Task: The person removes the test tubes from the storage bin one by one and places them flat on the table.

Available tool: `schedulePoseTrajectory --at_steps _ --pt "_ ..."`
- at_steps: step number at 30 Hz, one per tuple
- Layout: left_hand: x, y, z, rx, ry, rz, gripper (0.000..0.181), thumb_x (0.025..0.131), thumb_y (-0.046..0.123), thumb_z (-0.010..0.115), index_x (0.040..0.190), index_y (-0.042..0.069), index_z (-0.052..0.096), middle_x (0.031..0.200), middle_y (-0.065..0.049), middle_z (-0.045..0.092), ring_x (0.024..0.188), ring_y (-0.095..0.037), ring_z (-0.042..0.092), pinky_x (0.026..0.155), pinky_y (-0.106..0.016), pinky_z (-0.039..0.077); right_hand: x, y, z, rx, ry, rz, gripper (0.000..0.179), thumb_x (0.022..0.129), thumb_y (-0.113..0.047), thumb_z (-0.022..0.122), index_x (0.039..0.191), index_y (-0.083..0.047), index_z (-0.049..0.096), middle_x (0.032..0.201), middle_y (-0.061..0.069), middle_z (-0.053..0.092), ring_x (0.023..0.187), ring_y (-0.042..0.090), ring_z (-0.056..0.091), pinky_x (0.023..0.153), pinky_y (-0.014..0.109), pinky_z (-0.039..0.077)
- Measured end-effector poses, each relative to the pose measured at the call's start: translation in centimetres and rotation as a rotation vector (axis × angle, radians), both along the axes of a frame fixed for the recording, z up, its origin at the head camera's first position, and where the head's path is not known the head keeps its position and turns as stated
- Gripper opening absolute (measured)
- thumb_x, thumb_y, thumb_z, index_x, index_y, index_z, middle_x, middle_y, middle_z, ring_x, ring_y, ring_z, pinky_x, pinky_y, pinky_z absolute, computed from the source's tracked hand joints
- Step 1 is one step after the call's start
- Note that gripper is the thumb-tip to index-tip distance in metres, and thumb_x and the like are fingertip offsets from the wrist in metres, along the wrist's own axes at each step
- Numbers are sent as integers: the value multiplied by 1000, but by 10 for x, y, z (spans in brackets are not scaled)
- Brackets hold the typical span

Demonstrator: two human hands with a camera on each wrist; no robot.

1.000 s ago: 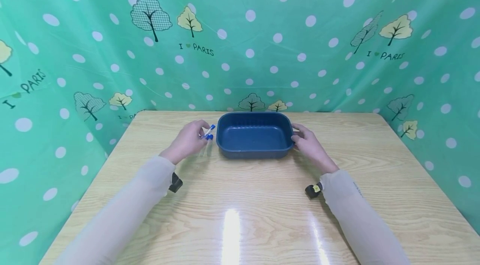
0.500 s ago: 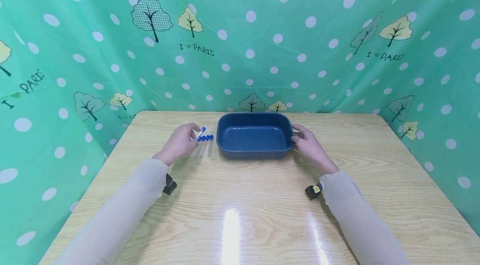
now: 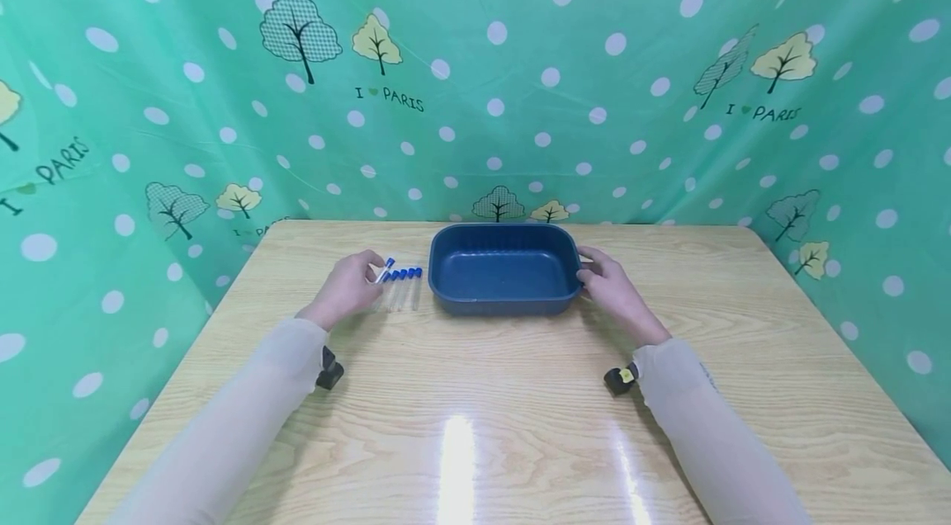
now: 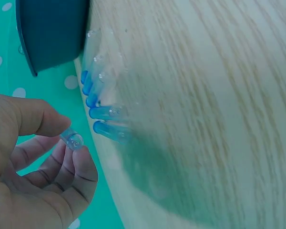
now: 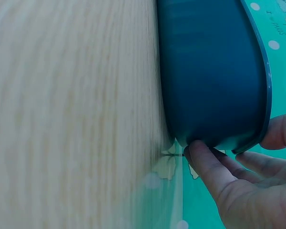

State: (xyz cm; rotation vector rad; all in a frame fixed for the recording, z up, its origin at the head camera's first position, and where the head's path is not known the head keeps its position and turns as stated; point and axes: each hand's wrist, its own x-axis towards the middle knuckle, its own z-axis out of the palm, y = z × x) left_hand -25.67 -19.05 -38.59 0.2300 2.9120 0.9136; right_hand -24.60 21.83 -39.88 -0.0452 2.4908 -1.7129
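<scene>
My left hand [image 3: 345, 287] pinches a clear test tube with a blue cap [image 3: 390, 262] between thumb and fingertips, tilted above the table; its rounded end [image 4: 75, 141] faces the left wrist camera. Just to the right of that hand, several more blue-capped test tubes [image 3: 402, 290] lie side by side on the table. My right hand [image 3: 613, 287] holds the right end of a dark blue plastic basin [image 3: 505, 306]. In the right wrist view, one fingertip is against the basin's lower wall and another digit is at the rim [image 5: 269, 88].
The light wood table [image 3: 475, 376] carries the basin near its back edge. A green dotted curtain [image 3: 475, 129] stands behind and at both sides. Black wrist cameras hang under the left wrist [image 3: 329, 368] and the right wrist [image 3: 621, 378].
My left hand has moved left, away from the basin, with the test tube in its fingers. More of the tubes lying in the row now show. The right hand and basin have stayed put.
</scene>
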Motion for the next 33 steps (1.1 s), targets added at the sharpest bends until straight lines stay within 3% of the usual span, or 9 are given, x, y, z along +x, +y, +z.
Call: schedulePoseTrajectory --at_steps 18,33 --pt "-3 -13 -13 -35 -35 34 43 78 4 56 120 1 47 95 -16 54 79 -27 53 64 -34 45 0 1 0 0 5 0 49 93 -8 36 141 -9 25 130 23 41 116 32 46 88 40 44" --pt "-3 -20 -17 -43 -66 43 46 76 4 56 120 1 47 100 -17 56 87 -30 54 72 -40 46 -1 1 -1 7 3 0 49 94 -8 36 141 -9 25 131 23 40 117 32 45 89 41 43"
